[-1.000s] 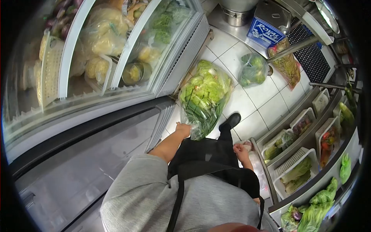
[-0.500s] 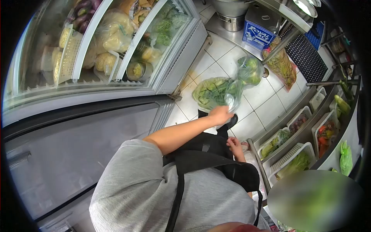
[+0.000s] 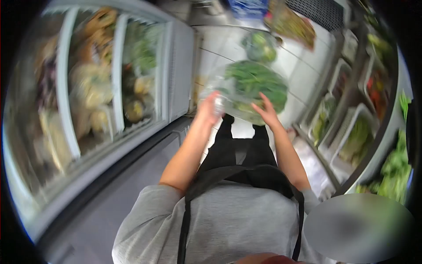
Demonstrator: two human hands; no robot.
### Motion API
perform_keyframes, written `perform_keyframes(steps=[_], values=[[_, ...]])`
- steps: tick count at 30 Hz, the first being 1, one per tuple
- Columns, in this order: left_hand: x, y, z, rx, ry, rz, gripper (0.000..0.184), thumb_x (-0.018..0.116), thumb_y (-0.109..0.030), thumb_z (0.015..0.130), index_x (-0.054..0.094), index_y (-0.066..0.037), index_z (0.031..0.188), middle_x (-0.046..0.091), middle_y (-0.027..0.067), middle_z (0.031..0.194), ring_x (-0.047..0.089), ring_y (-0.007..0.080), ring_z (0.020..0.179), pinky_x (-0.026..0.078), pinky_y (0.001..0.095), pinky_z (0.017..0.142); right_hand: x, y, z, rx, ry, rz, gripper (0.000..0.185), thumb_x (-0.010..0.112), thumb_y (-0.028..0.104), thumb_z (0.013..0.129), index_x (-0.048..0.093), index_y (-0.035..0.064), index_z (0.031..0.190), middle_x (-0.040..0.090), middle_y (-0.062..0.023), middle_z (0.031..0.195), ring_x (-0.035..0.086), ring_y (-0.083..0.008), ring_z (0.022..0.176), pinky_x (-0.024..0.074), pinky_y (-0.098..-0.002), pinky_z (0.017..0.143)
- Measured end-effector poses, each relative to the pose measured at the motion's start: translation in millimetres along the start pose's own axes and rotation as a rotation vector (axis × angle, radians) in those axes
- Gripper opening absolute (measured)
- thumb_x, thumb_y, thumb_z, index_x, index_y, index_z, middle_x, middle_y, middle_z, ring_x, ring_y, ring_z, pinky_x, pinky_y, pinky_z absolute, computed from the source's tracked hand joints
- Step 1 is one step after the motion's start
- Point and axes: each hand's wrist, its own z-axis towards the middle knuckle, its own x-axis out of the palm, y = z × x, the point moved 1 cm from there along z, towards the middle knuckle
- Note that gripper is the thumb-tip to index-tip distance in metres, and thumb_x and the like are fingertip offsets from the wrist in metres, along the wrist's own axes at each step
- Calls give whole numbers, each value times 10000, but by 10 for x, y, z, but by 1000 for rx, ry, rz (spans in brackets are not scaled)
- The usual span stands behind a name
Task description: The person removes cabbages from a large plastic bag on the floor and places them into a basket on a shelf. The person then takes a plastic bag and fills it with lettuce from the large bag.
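A clear plastic bag of leafy green vegetables (image 3: 257, 83) is in front of me, above the tiled floor. My left hand (image 3: 210, 108) is closed on the gathered plastic at the bag's left side. My right hand (image 3: 266, 111) is at the near right side of the bag, thumb and fingers apart, against or very near the plastic; contact is hard to tell. Just beyond lies another clear bag of green vegetables (image 3: 259, 46) on the floor. The picture is blurred by motion.
On the left stands a fridge with its door open, its shelves (image 3: 118, 75) full of bagged produce. To the right, baskets of vegetables (image 3: 356, 136) sit in a metal rack. A reddish bag of produce (image 3: 295, 26) and a blue box (image 3: 248, 8) are at the far end.
The leafy vegetable bag has been turned, its gathered plastic swinging from right to left with my left hand. My right hand has come up from my lap to the bag. The view has rotated.
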Motion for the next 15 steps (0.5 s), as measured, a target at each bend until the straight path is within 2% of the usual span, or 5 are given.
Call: perform_keyframes(steps=[3,9,11,12,15], values=[[-268,-375,358,119,-464,20,149,565,-288,790,519,-146,803,539,-15,671,480,125,520,326,253,398,442,-47,214,-48,-9,-138,624,609,429,740,421,101,1236,478,-168,1191,449,-280,1115,357,-328,922],[-1455,-961,1212,122,-313,401,344,604,-289,777,502,-45,997,580,36,791,550,154,628,401,280,485,901,-676,-13,268,200,-185,499,599,415,740,543,45,1070,595,-154,974,576,-271,907,436,-338,797],[-1457,-822,1483,86,-334,1103,609,590,-374,779,354,-9,1204,509,156,1112,514,249,984,436,330,698,922,-1016,-189,363,168,-228,468,595,401,741,560,43,1040,604,-146,950,580,-269,895,439,-332,793],[-1492,-724,1628,67,-329,1107,609,590,-374,779,354,-9,1204,509,156,1112,514,249,984,436,330,698,904,-1201,-289,424,169,-256,453,593,392,742,566,44,1031,609,-143,936,582,-268,892,440,-329,790],[-1447,-601,1974,266,-582,1461,837,643,-283,729,136,16,1325,197,194,1352,210,332,1247,219,398,1019,763,-1537,-445,581,160,-278,431,588,379,743,571,39,1008,609,-151,928,583,-269,893,442,-327,784]])
